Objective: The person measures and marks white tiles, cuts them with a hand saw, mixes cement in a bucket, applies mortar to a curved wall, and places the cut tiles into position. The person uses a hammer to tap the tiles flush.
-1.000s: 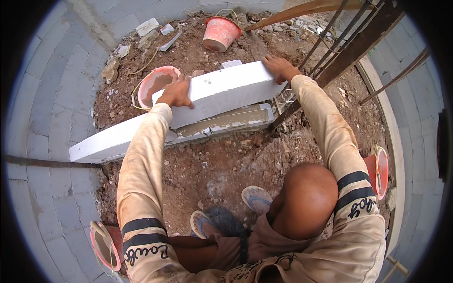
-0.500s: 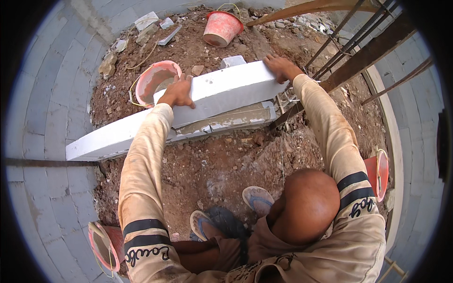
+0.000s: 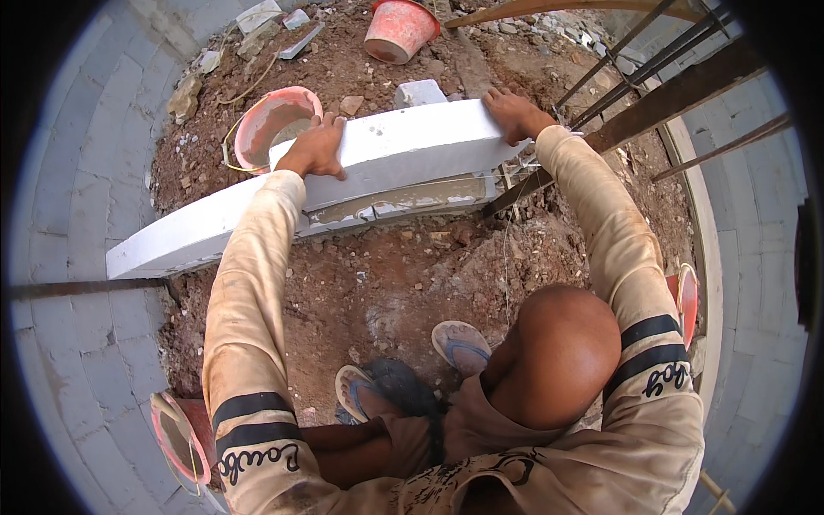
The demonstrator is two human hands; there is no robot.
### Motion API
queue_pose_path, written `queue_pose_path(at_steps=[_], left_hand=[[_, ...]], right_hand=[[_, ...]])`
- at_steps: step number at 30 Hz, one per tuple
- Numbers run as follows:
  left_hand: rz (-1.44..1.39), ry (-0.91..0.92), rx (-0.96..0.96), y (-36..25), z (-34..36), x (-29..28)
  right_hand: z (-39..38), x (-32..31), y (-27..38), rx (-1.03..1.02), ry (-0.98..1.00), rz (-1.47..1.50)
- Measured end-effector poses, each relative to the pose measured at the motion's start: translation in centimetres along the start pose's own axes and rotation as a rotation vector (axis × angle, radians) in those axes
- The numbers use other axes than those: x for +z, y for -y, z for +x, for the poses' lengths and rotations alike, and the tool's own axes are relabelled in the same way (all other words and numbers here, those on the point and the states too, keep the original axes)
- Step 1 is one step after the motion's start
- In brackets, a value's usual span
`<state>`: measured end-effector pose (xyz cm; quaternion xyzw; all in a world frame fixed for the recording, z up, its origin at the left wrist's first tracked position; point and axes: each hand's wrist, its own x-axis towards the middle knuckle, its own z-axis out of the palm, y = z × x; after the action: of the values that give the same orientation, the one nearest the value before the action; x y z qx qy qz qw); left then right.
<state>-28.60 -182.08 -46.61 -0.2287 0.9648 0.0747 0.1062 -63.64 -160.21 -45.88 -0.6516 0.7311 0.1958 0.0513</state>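
Observation:
A long white lightweight concrete block (image 3: 416, 146) is gripped at both ends by my hands. My left hand (image 3: 318, 149) wraps over its left end, with the fingers on top and the thumb on the near face. My right hand (image 3: 518, 117) clasps the right end the same way. Below the block's near edge shows a strip of grey wet mortar (image 3: 399, 199) on the low course; the block's far underside is hidden. Another white block (image 3: 193, 221) lies in line on the left, close to the held one. A thin string runs along the near side.
Behind my left hand stands a red mortar bucket (image 3: 251, 137); another red bucket (image 3: 400, 33) lies tilted farther back. Steel rods (image 3: 639, 79) and a dark wooden beam (image 3: 665, 94) slant in at right. Grey block walls (image 3: 73, 197) curve around the reddish soil (image 3: 386, 283).
Little has moved. The view has shifted slightly, and the held block appears a little lower toward the mortar; both hands keep their hold on its ends.

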Motion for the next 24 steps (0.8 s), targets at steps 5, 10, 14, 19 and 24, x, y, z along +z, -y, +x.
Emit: queue_pose_path(at_steps=[5,10,14,19,24], left_hand=[[-0.03,0.041,0.037,-0.2,-0.7,1.0],[-0.012,0.014,0.034,-0.8,-1.2,0.9],[0.005,-0.037,0.037,-0.8,-1.5,0.8],[-0.031,0.01,0.061,-1.1,-1.7,1.8],[-0.054,0.02,0.039,-1.4,-1.9,2.0]], right_hand=[[-2.6,1.0,1.4,0.042,0.003,0.041],[-3.2,1.2,2.0,0.041,0.04,0.05],[-3.2,0.7,2.1,0.016,0.025,0.004],[-3.2,0.9,2.6,0.016,0.086,0.004],[-2.9,1.7,2.3,0.007,0.109,0.023]])
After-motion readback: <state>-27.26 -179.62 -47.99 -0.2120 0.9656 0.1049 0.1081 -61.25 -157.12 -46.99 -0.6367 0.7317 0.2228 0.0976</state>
